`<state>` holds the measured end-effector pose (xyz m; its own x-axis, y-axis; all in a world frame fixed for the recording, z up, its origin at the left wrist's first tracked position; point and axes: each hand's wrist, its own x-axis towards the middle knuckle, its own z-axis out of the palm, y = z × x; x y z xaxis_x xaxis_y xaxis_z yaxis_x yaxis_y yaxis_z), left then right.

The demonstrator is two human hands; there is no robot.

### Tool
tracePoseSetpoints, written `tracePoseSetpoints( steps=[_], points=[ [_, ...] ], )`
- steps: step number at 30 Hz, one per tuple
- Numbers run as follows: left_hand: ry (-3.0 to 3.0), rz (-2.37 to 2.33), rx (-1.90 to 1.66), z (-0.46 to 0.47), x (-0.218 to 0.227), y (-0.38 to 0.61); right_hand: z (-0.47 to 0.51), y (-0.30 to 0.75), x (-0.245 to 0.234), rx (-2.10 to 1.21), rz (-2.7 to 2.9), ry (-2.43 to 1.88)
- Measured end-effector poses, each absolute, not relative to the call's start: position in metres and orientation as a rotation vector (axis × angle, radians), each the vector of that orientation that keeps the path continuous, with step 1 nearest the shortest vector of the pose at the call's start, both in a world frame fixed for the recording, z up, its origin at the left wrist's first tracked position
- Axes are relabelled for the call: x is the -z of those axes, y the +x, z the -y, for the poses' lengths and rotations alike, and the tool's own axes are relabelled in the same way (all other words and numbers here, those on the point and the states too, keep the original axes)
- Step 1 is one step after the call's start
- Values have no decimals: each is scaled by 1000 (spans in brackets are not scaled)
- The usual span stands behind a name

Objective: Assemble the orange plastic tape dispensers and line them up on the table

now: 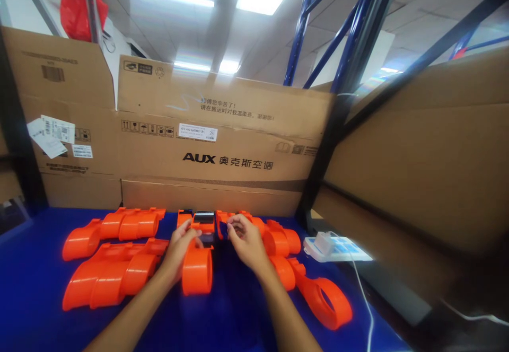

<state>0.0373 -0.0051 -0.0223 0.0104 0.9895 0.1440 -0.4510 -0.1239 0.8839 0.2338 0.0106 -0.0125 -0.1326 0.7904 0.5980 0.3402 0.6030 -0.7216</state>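
My left hand (180,250) is closed around the upper part of an orange tape dispenser (197,272), whose round hub hangs toward me. Just beyond its fingers is a dark toothed strip (204,217) on an orange body. My right hand (247,242) is a little to the right, thumb and fingertips drawn together in a pinch. Whatever lies between those fingertips is too small or hidden to make out. Right behind it stand more orange dispensers (276,239), partly covered by the hand.
Two rows of orange dispensers (109,275) lie on the blue tabletop (32,267) at left. A single one (328,304) lies at the right. A white power strip (338,248) with a plug and cable sits near the right edge. Cardboard panels (222,113) and a dark post (334,145) enclose the back.
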Motion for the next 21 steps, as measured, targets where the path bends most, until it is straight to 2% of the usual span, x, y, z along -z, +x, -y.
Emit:
tracePoseSetpoints(
  steps=[7, 16, 21],
  points=[
    [982, -765, -1444, 3, 27, 40, -2, 229, 4, -784, 1478, -781],
    [1040, -702, -1411, 6, 24, 43, 7, 208, 6, -824, 1354, -745],
    [1031, -699, -1397, 9, 22, 45, 8, 207, 7, -722, 1442, -717]
  ],
)
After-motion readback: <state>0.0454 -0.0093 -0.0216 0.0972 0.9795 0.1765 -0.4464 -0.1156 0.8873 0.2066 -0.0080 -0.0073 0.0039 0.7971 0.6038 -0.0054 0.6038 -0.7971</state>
